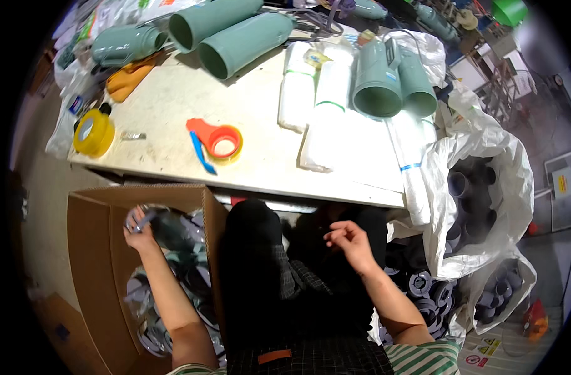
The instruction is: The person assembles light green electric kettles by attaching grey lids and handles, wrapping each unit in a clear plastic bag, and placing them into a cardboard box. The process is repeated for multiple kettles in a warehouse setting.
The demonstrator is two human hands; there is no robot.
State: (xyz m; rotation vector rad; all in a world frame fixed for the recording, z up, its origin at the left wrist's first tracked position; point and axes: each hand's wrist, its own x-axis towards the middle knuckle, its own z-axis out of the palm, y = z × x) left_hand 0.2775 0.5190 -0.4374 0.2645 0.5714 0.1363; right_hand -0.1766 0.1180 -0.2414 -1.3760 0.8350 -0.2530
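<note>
My left hand (139,232) is inside the cardboard box (88,250) at the left, closed round a grey handle-like part of a plastic-wrapped, grey-green vessel (173,230). The grip is partly blurred. Below that forearm lie several more grey and green pieces (198,278) in clear plastic; their exact kind is hard to make out. Over my lap hovers my right hand (353,244), palm down, fingers loosely bent and apart, with nothing visible in it.
On the white table lie green cylindrical jug bodies (245,47), rolls of clear bags (329,106), a red tape dispenser (220,142), a blue cutter (202,153) and yellow tape (95,134). White sacks (442,250) of grey parts stand at the right.
</note>
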